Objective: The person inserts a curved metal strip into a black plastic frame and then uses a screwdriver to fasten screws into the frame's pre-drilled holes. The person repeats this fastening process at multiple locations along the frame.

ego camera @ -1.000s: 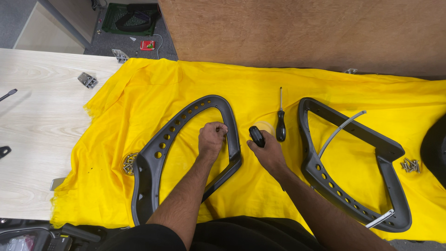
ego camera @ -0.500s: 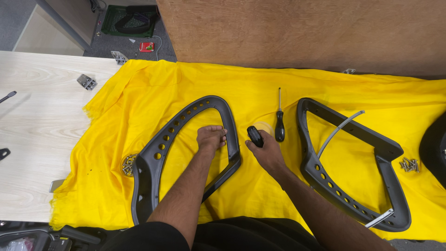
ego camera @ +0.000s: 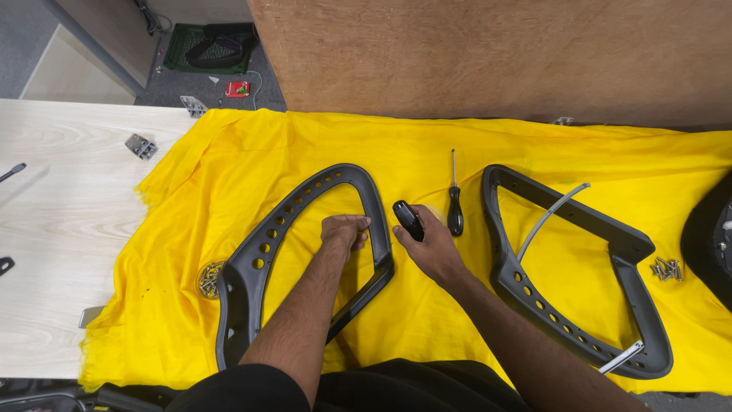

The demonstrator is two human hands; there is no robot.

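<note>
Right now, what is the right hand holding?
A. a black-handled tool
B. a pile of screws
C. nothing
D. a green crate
A: the right hand is wrapped around a black-handled tool on the yellow cloth, just right of the dark curved frame.

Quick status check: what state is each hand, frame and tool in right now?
Left hand: resting on left frame, inside its opening.
Right hand: closed on black tool handle.
Left frame: flat on yellow cloth.
Right frame: flat, untouched.
Screwdriver: lying loose.
Screws: piled loose.
</note>
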